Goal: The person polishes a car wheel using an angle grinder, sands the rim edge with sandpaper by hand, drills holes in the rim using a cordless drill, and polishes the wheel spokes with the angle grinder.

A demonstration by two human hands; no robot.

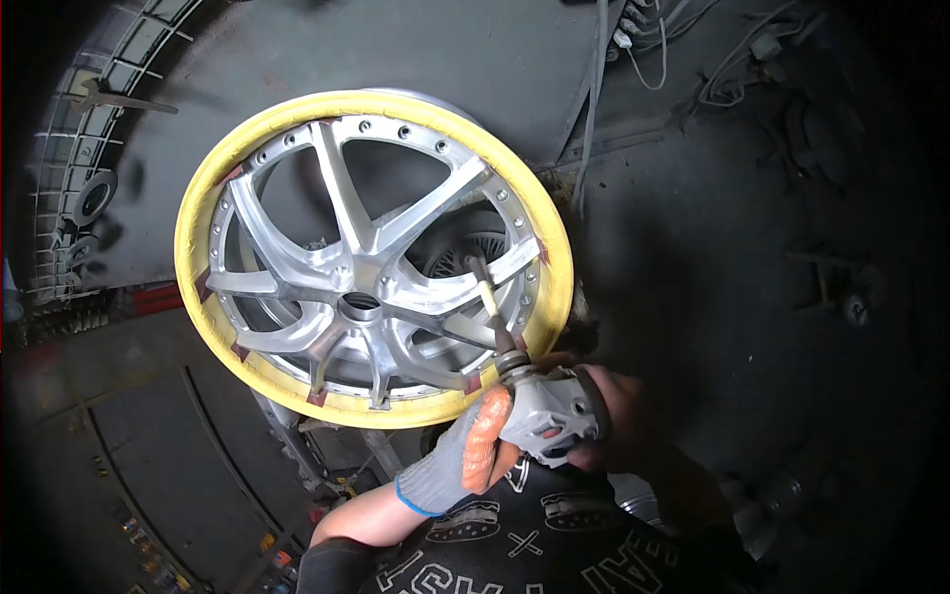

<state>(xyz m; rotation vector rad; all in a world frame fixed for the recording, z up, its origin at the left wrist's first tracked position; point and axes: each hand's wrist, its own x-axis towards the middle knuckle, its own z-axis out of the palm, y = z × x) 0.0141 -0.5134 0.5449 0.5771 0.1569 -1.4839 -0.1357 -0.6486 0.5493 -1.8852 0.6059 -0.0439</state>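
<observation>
A silver multi-spoke car wheel rim [366,243] stands tilted in front of me, its outer lip wrapped in yellow masking tape [190,228]. Small dark red patches sit where several spoke ends meet the tape. My left hand [480,450], in a grey glove with orange coating, is closed around the front of a grey hand-held grinder [554,411]. Around the grinder's rear end my right hand [618,411] is wrapped, dim in shadow. The grinder's thin shaft reaches over the rim's lower right spokes. Its blurred tip [480,272] lies at a spoke; contact is hard to tell.
A wire rack [74,188] with a wrench-like tool and round discs hanging on it runs along the upper left. Cables [648,40] hang at the top right. Small bottles or cans [148,554] are at the lower left. A metal frame [297,445] shows below the rim.
</observation>
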